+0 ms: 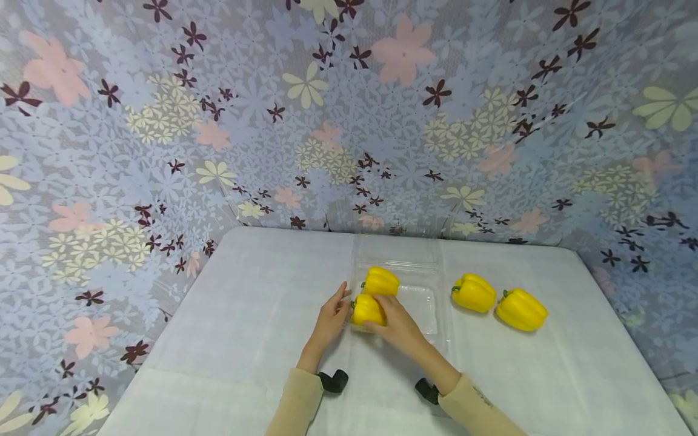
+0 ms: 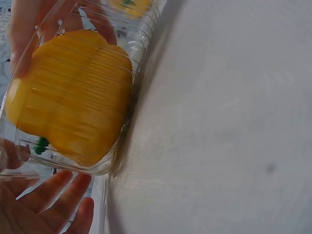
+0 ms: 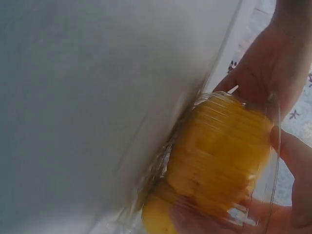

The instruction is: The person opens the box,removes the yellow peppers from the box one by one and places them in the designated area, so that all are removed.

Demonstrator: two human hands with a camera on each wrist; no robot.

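Observation:
A clear plastic clamshell box (image 1: pixel 422 306) lies on the table with its lid folded back. Two yellow bell peppers are on its left side. My right hand (image 1: pixel 402 328) grips the front bell pepper (image 1: pixel 366 310) from above, thumb in front and fingers behind. In both wrist views this bell pepper (image 2: pixel 78 97) shows through the ribbed box wall. Just behind it sits the other bell pepper (image 1: pixel 382 280). My left hand (image 1: pixel 329 320) is at the box's left edge, its fingers extended along the outside.
To the right of the box, two more yellow peppers (image 1: pixel 473 293) lie side by side on the white-covered table (image 1: pixel 262 290). A floral curtain (image 1: pixel 349 121) hangs behind the table's far edge. Dark wrist straps (image 1: pixel 334 381) show at both cuffs.

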